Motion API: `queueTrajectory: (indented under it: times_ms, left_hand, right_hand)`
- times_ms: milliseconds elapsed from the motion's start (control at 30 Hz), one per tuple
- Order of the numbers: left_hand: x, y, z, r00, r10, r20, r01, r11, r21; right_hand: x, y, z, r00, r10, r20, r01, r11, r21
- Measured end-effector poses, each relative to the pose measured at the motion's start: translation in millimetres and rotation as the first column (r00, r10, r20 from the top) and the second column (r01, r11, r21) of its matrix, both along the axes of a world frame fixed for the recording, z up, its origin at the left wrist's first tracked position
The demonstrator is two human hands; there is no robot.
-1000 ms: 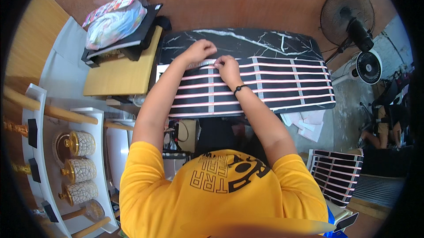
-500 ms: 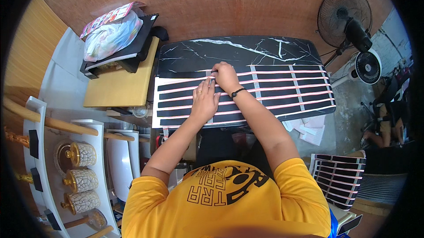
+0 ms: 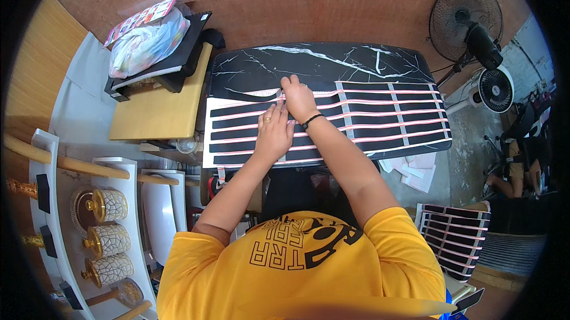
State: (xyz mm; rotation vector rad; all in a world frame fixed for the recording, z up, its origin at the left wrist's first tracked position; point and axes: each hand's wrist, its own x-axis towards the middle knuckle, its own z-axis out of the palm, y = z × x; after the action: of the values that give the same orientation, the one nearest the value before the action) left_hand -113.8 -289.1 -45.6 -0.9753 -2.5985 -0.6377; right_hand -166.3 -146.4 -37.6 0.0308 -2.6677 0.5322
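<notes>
A white sheet (image 3: 208, 148) carrying long black strips, with red-edged white gaps and grey cross bands, lies on a black marble-patterned table (image 3: 326, 62). My left hand (image 3: 275, 133) rests flat on it, fingers extended toward the far edge. Just beyond those fingertips, my right hand (image 3: 300, 103) is closed in a pinch on the farthest black strip (image 3: 249, 97). To the left of the pinch this strip bows up off the sheet, its loose end curving away. The exact grip point is partly covered by my fingers.
At left stands a yellow wooden table (image 3: 160, 118) with a plastic bag (image 3: 148, 47) on a black stand. White shelves (image 3: 127, 201) hold gold-lidded jars (image 3: 110, 207). Two fans (image 3: 466, 20) stand at right. Another striped sheet (image 3: 451, 237) and loose papers (image 3: 415, 171) lie lower right.
My right hand has risen slightly toward the far edge, and the farthest strip's left part has lifted into a curve. My left hand stays flat in nearly the same place.
</notes>
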Motion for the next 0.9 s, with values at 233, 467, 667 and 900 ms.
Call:
queueTrajectory:
  times_ms: [233, 467, 667, 900]
  left_hand:
    - [1, -1, 1, 1.0, -0.004, -0.001, 0.004, 1.0, 0.012]
    - [1, -1, 3, 1.0, -0.01, 0.013, 0.01, 0.999, 0.034]
    - [0, -1, 3, 0.999, 0.0, 0.032, 0.001, 1.0, -0.004]
    - [-2, -1, -1, 1.0, -0.017, 0.002, 0.017, 1.0, 0.018]
  right_hand:
    - [-3, -1, 2, 0.999, -0.031, 0.009, 0.031, 0.998, 0.047]
    - [-7, -8, 4, 0.987, -0.149, 0.062, 0.149, 0.989, 0.009]
    - [-12, -9, 7, 0.974, -0.187, 0.129, 0.195, 0.98, -0.046]
    - [-20, -5, 7, 0.955, -0.219, 0.199, 0.252, 0.954, -0.163]
